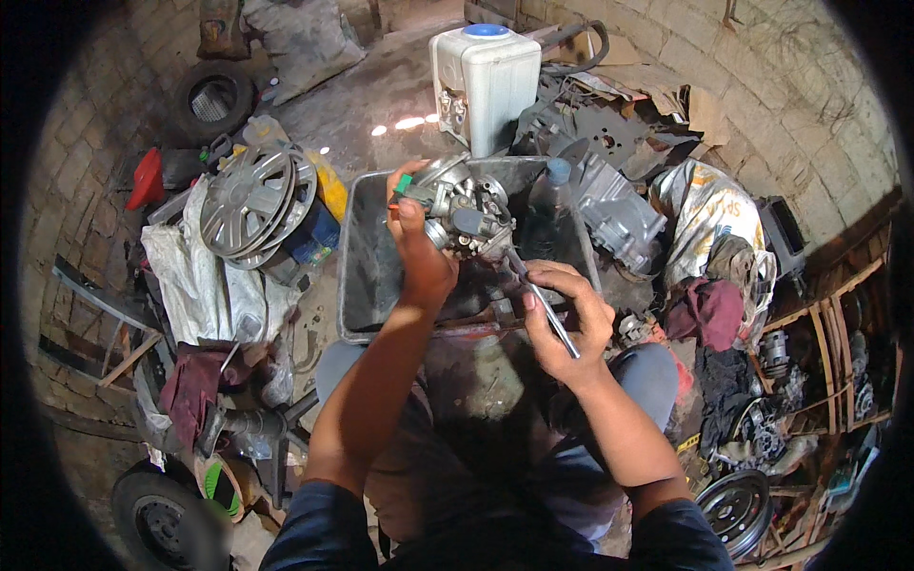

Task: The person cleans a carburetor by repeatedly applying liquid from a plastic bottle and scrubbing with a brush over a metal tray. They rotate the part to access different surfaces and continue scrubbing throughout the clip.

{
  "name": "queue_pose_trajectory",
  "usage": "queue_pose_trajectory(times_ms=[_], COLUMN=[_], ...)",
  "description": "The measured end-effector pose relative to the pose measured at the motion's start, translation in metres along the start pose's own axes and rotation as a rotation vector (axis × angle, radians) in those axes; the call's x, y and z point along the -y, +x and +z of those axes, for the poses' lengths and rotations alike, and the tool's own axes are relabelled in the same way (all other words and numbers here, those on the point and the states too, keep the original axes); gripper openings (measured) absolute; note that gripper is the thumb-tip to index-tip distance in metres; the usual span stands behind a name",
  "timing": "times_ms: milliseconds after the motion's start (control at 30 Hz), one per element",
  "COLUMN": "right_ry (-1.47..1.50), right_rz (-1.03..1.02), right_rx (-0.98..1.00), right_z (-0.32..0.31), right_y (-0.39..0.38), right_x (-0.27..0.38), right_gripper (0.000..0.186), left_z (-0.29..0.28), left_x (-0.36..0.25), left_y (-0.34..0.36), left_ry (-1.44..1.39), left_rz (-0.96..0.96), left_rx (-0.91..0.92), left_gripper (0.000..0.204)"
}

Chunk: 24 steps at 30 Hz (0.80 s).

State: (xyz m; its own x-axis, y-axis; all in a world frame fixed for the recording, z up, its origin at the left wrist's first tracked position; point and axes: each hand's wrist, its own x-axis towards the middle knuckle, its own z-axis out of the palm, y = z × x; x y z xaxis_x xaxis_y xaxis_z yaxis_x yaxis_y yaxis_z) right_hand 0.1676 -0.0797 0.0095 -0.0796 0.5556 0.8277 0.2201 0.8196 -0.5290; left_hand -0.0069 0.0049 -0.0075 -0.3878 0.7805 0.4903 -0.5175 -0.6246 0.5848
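Above dark rectangular plastic tub, silvery cast-metal mechanical part with round openings held up, gripped by left hand; slim shiny metal tool pinched in right hand, upper end set at part's lower edge!

Carburetor over tub, hubcaps left (overlapping)

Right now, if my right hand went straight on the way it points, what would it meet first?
The silver tool in your right hand would probably meet the metal assembly in your left hand first; its tip looks close, though depth is unclear.
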Motion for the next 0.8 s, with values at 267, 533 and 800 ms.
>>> queue_pose_trajectory(times_ms=[267,533,800], right_ry=[0.004,-0.044,0.030], right_rz=[0.042,0.073,0.028], right_rx=[-0.035,-0.071,0.002], right_z=[0.002,0.001,0.006], right_y=[0.000,0.003,-0.002], right_x=[-0.003,-0.005,-0.005], right_gripper=[0.024,0.022,0.019], left_z=[0.006,0.009,0.012], left_x=[-0.006,-0.006,-0.005], left_y=[-0.002,-0.005,-0.006], left_ry=[0.005,-0.001,0.015], left_rz=[-0.055,-0.121,-0.136], left_rx=[-0.062,-0.091,-0.118], left_gripper=[0.058,0.050,0.043])
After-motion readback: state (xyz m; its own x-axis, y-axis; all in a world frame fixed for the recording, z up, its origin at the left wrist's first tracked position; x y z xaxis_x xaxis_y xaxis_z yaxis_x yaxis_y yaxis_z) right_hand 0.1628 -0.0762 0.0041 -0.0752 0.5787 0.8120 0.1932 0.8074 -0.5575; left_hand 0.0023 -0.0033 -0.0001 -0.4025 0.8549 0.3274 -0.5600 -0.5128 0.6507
